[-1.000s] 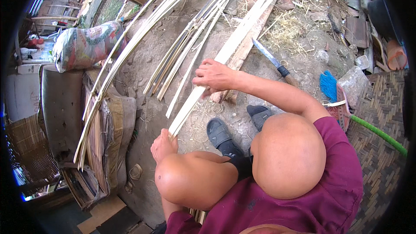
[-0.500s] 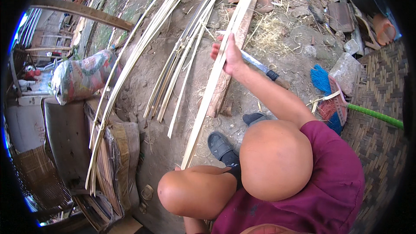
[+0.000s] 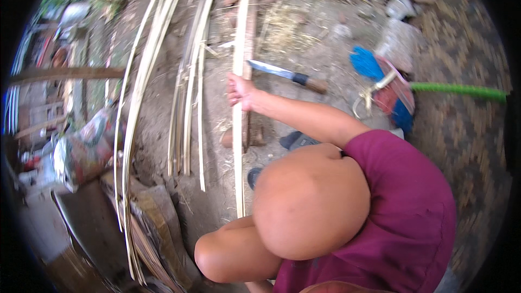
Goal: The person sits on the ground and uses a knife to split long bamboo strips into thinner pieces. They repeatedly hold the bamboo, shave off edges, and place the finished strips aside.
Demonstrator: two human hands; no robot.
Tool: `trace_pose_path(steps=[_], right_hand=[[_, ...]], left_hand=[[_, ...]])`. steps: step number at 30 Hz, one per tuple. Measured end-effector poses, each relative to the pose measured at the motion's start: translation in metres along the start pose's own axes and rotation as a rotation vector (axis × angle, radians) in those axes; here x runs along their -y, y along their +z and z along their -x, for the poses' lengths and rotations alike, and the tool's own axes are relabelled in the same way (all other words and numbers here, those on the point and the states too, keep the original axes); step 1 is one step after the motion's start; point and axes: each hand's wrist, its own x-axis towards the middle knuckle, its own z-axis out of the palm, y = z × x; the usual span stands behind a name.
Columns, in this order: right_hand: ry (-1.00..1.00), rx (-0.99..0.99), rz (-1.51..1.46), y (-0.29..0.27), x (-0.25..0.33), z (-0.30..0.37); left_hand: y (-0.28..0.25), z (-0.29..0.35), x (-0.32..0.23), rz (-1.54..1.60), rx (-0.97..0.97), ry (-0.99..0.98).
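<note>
Long, pale bamboo strips (image 3: 239, 146) run lengthwise in front of me, down to my bent knees. My right hand (image 3: 241, 92) is closed around them, with its fingers curled over their left edge. Beneath the strips lies a narrow wooden plank (image 3: 250, 38). Just right of my right hand, a knife (image 3: 274, 70) with a dark collar and wooden handle rests on the ground. Only a bit of my left forearm shows at the bottom edge; my left hand is hidden behind my knee.
More bamboo strips (image 3: 190, 92) lie to the left, with a longer bundle (image 3: 142, 84) beyond them. A stuffed plastic sack (image 3: 81, 157) and worn cardboard (image 3: 168, 222) stand at far left. A blue-and-red broom (image 3: 385, 87) and woven mat (image 3: 456, 141) are at right; shavings (image 3: 285, 27) lie ahead.
My view has swung right, and the picture is blurred. My right hand has come nearer along the strips, its fingers now curled in. The left fingertips by the knee have gone out of sight.
</note>
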Motion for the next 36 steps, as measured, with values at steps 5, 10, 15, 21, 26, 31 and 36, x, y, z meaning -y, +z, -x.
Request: trace_pose_path(steps=[5, 10, 15, 21, 26, 31, 36], right_hand=[[0.024, 0.082, -0.021, -0.004, -0.017, 0.008], [0.032, 0.137, -0.067, -0.004, -0.040, 0.022], [0.035, 0.275, -0.137, 0.019, -0.048, 0.031], [-0.012, 0.099, 0.295, 0.007, -0.032, 0.036], [-0.710, -0.294, 1.366, -0.098, 0.111, 0.030], [-1.143, -1.132, 1.451, -0.200, 0.286, 0.062], [-0.950, -1.155, 1.924, -0.237, 0.304, 0.064]], left_hand=[[-0.057, -0.021, -0.047, 0.063, 0.055, 0.097], [-0.029, -0.085, -0.184, -0.007, 0.313, 0.186], [0.035, -0.126, -0.219, 0.162, 0.679, -0.091], [0.063, -0.134, -0.206, 0.287, 0.660, -0.077], [0.061, -0.128, -0.206, 0.194, 0.567, -0.051], [0.078, -0.128, -0.186, 0.166, 0.552, -0.029], [0.078, -0.141, -0.179, 0.216, 0.612, -0.016]])
